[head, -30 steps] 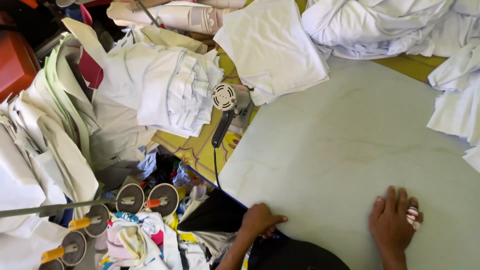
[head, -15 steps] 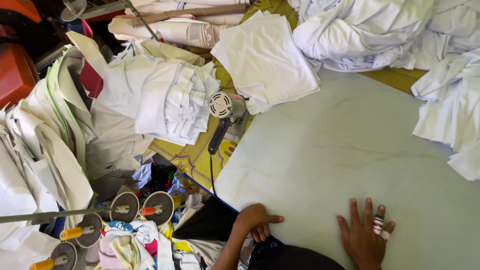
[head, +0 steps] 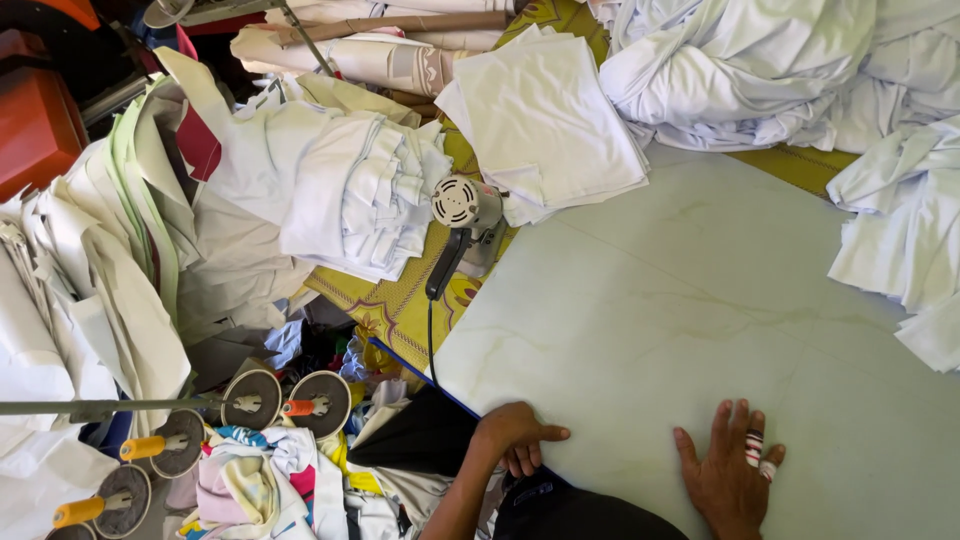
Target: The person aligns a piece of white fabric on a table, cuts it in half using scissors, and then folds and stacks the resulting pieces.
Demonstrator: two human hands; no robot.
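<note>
Pale board [head: 700, 310] lengthwise away under left hand [head: 515, 435], right hand [head: 728, 478].

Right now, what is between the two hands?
Only bare pale board shows between the left hand, gripping its near edge, and the right hand, lying flat on it, in the head view.

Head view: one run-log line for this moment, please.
left hand: curled on near edge of pale board | right hand: flat on board, fingers spread | electric cutter: idle at board's far-left edge | folded white fabric: beyond it
</note>
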